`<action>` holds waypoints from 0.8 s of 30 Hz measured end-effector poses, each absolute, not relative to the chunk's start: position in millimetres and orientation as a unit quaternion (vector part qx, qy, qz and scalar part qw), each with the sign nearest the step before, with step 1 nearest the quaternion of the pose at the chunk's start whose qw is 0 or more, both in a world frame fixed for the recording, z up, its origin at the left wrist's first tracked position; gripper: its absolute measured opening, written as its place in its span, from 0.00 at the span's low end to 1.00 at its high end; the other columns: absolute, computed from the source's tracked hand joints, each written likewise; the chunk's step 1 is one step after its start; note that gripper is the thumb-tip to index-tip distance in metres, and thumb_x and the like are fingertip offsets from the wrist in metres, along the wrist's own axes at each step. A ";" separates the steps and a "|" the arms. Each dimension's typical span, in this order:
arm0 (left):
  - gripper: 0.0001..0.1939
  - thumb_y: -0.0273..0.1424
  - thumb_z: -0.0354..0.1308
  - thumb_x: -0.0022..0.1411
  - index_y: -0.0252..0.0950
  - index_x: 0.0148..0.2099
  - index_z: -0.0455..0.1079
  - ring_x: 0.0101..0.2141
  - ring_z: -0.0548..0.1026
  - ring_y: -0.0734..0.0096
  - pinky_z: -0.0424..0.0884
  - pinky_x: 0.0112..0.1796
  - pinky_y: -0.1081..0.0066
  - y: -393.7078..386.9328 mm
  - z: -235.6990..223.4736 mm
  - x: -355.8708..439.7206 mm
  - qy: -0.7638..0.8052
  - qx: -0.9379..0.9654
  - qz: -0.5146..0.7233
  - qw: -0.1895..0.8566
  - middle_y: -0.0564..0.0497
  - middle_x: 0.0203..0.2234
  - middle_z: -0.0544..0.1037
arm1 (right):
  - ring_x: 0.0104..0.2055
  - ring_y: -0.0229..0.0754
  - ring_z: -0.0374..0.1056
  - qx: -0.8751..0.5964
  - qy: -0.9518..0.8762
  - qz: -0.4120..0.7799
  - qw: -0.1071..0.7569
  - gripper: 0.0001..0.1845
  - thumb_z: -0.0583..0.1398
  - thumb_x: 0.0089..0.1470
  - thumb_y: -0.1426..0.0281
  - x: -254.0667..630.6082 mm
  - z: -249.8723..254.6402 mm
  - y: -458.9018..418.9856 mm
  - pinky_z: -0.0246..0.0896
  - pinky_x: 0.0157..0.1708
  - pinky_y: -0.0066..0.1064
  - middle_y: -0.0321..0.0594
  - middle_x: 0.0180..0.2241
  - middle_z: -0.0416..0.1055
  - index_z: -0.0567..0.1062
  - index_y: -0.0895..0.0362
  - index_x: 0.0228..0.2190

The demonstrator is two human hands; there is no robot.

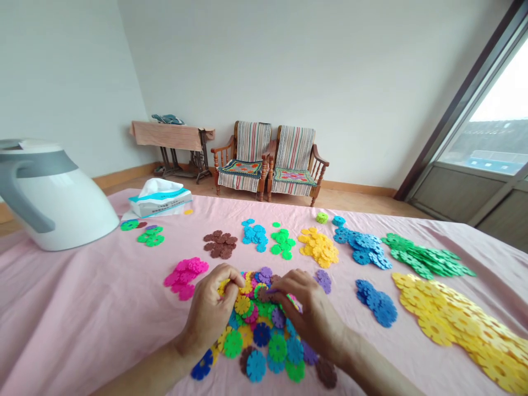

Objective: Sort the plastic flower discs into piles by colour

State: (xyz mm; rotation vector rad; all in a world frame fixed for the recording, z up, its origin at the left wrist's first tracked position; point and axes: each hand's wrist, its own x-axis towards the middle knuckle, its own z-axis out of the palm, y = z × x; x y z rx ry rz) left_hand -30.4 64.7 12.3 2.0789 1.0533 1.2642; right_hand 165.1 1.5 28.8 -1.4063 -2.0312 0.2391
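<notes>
L hand (208,311) is held curled over the near edge of a mixed pile of plastic snowflake discs (258,330), w/ fingers (231,279) drawn in narrow at yellow discs on top of the pile; whether a disc is actually gripped there cannot be told. R hand (309,311) is placed at the pile's right side, thumb & fingers closed to a narrow pinch, and a brown disc (264,294) appears to be held at the tips. The pile is laid on a pink cloth (103,308), directly under & btw the hands, all colours mixed. Sorted heaps are spread around it: magenta discs (184,278) just left, purple discs (324,280) just right, then blue discs (377,302) & a long spread of yellow discs (454,324) further right. A row is set behind: brown discs (220,244), light-blue discs (254,235), green discs (282,243), yellow discs (318,247), darker blue discs (363,247) & a long green spread (424,256). A white plastic jug (53,198) is seen at far left, and a tissue pack (160,198) is placed near the cloth's far edge. Beyond the cloth, two wooden armchairs (268,159) w/ striped covers are set against the wall, beside a cloth-topped sewing table (173,135); a window (487,137) is seen at right.
</notes>
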 end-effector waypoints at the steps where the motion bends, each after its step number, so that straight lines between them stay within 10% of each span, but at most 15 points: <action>1: 0.07 0.22 0.47 0.52 0.36 0.26 0.64 0.28 0.70 0.72 0.66 0.31 0.73 65.1 12.5 -30.2 0.388 0.758 0.463 0.245 0.54 0.23 0.71 | 0.33 0.39 0.64 -0.564 -0.747 0.095 0.340 0.11 0.52 0.56 0.72 173.3 30.2 4.4 0.57 0.34 0.30 0.39 0.31 0.70 0.74 0.55 0.34; 8: 0.08 0.22 0.47 0.52 0.35 0.26 0.64 0.27 0.70 0.72 0.66 0.30 0.73 64.5 13.5 -28.3 0.395 0.756 0.460 0.249 0.54 0.23 0.71 | 0.22 0.35 0.60 -0.703 -0.666 0.135 0.209 0.09 0.53 0.46 0.74 249.2 26.5 16.0 0.48 0.22 0.26 0.34 0.18 0.65 0.72 0.59 0.21; 18: 0.09 0.21 0.46 0.52 0.35 0.26 0.64 0.28 0.70 0.72 0.66 0.31 0.73 64.0 11.1 -27.9 0.375 0.777 0.452 0.229 0.53 0.23 0.70 | 0.31 0.38 0.66 -0.610 -0.717 0.104 0.321 0.10 0.54 0.52 0.71 196.2 23.1 22.7 0.60 0.33 0.29 0.40 0.30 0.70 0.75 0.57 0.35; 24: 0.08 0.21 0.46 0.52 0.36 0.26 0.64 0.28 0.69 0.72 0.66 0.31 0.73 63.6 11.5 -29.6 0.375 0.779 0.450 0.225 0.53 0.23 0.70 | 0.39 0.41 0.65 -0.553 -0.786 0.137 0.241 0.16 0.58 0.48 0.76 167.3 26.4 53.0 0.59 0.41 0.32 0.43 0.36 0.68 0.74 0.57 0.41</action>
